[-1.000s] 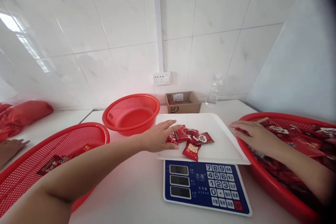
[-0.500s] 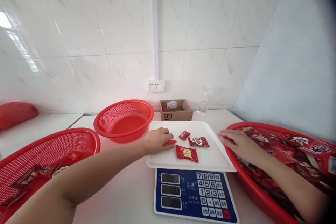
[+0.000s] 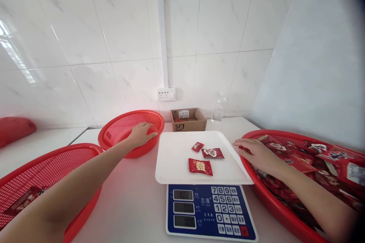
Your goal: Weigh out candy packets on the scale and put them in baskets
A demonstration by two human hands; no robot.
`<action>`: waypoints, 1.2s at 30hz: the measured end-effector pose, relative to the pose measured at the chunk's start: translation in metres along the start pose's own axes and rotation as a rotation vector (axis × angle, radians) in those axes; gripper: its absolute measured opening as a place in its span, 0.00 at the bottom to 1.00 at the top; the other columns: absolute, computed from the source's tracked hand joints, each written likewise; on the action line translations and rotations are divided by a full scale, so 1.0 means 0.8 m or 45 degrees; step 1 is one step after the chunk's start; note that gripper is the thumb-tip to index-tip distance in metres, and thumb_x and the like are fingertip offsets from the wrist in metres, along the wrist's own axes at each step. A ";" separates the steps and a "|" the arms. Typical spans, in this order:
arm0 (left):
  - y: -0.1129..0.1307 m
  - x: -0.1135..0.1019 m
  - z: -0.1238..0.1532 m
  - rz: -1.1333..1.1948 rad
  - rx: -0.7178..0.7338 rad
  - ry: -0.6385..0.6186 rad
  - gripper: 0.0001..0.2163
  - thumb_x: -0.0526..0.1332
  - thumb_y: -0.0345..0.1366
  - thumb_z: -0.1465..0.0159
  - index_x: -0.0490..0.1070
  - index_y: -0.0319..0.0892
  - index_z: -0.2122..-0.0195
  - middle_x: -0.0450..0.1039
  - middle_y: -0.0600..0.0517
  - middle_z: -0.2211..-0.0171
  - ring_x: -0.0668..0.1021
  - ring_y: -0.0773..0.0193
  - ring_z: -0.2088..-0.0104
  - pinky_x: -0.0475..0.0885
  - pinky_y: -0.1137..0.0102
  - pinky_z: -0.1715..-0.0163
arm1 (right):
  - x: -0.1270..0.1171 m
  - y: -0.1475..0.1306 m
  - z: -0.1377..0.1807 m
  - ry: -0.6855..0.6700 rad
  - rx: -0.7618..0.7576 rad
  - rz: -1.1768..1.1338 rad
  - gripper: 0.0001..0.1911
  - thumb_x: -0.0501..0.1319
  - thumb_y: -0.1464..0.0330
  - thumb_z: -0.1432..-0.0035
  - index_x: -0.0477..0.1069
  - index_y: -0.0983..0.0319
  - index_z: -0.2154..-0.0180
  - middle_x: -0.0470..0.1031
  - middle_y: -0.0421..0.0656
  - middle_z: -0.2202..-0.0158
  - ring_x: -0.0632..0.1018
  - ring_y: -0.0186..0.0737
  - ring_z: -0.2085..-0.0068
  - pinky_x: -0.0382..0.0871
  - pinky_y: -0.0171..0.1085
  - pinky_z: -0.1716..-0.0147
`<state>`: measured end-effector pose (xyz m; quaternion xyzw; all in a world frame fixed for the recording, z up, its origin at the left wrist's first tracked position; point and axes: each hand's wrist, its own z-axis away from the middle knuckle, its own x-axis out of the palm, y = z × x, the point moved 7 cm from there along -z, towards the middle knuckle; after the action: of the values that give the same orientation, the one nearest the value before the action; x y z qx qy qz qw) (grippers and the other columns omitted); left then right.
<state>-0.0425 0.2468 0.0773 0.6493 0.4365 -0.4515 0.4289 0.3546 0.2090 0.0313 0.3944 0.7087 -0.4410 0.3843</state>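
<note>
My left hand (image 3: 140,135) is over the round red basket (image 3: 106,145) at the back, its fingers stretched out and thumb apart, with no packet visible in it. The fingers of my right hand (image 3: 252,153) lie loosely over the rim of the large red basket (image 3: 281,214), which is filled with red packets (image 3: 323,176). Between my hands is the white tray (image 3: 171,167) of a blue scale (image 3: 207,212). On the tray lie a small red packet (image 3: 197,146), a red packet with white print (image 3: 213,153) and one with gold print (image 3: 200,167).
A red basket (image 3: 82,148) with some packets stands at the left, partly behind my forearm. Against the tiled wall are a cardboard box (image 3: 190,125) and a clear plastic bottle (image 3: 219,110). A red bag (image 3: 15,131) lies far left.
My left hand has moved from the tray back and left to the rear basket. The red packet it pinched is gone from the tray. My right hand stays at the rim.
</note>
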 end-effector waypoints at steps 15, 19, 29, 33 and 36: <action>0.263 0.106 0.026 0.209 0.822 -0.556 0.42 0.51 0.66 0.46 0.44 0.50 0.34 0.41 0.42 0.33 0.42 0.40 0.35 0.42 0.41 0.42 | -0.002 -0.006 0.001 0.022 0.002 -0.047 0.19 0.51 0.59 0.45 0.76 0.59 0.62 0.76 0.49 0.53 0.72 0.51 0.49 0.61 0.52 0.45; 0.288 0.107 0.019 0.091 0.904 -0.350 0.28 0.47 0.59 0.39 0.62 0.48 0.43 0.64 0.44 0.43 0.63 0.48 0.41 0.59 0.53 0.46 | -0.002 -0.006 0.001 0.009 0.021 -0.074 0.19 0.52 0.59 0.46 0.76 0.61 0.61 0.75 0.50 0.52 0.72 0.51 0.48 0.61 0.52 0.45; 0.279 0.095 0.008 0.028 0.735 -0.194 0.13 0.53 0.44 0.37 0.70 0.43 0.58 0.71 0.46 0.59 0.75 0.56 0.61 0.71 0.65 0.67 | -0.002 -0.004 0.003 0.015 0.052 -0.100 0.19 0.52 0.58 0.45 0.76 0.60 0.60 0.74 0.49 0.51 0.71 0.50 0.47 0.61 0.51 0.45; 0.225 0.070 -0.012 0.057 0.527 -0.092 0.07 0.55 0.33 0.37 0.70 0.42 0.60 0.70 0.47 0.59 0.76 0.62 0.65 0.72 0.68 0.67 | -0.003 -0.006 0.003 0.010 0.035 -0.083 0.19 0.51 0.59 0.45 0.76 0.60 0.60 0.75 0.49 0.52 0.71 0.50 0.48 0.61 0.51 0.44; 0.164 0.043 -0.028 0.077 0.341 0.004 0.07 0.55 0.34 0.35 0.70 0.40 0.59 0.71 0.48 0.57 0.75 0.63 0.61 0.72 0.66 0.62 | -0.003 -0.008 0.002 0.001 0.016 -0.066 0.20 0.51 0.59 0.45 0.76 0.60 0.61 0.75 0.48 0.52 0.72 0.50 0.48 0.61 0.51 0.44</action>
<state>0.0943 0.2417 0.0710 0.7143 0.3532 -0.4917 0.3510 0.3503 0.2048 0.0352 0.3787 0.7160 -0.4551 0.3699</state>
